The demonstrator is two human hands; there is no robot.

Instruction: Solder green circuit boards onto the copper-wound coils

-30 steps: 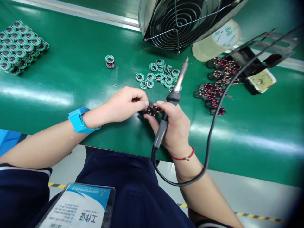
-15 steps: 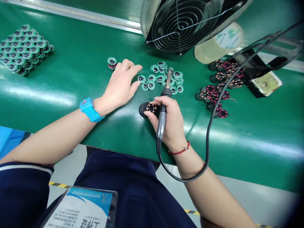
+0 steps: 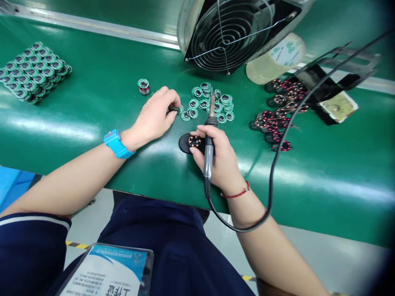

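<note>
My left hand (image 3: 159, 113) is closed in a pinch on a small round circuit board (image 3: 174, 109), at the left edge of a loose group of green ring-shaped boards (image 3: 194, 103). My right hand (image 3: 220, 158) holds a soldering iron (image 3: 209, 160), its tip pointing away from me over the boards. Thumb and forefinger of that same hand also grip a copper-wound motor coil (image 3: 195, 141) on a round black base (image 3: 184, 144). One coil topped with a green board (image 3: 143, 86) stands beyond my left hand.
A stacked block of green boards (image 3: 33, 72) lies far left. At the back is a fan with a wire guard (image 3: 226, 41), beside a roll of tape (image 3: 274, 59). Several wound coils (image 3: 274, 123) stand right, near a soldering sponge tray (image 3: 338, 107). The iron's black cable (image 3: 271, 181) loops across my right forearm.
My left fingers have closed on a board at the near-left edge of the group. The right hand keeps hold of the iron and coil. The view has shifted slightly.
</note>
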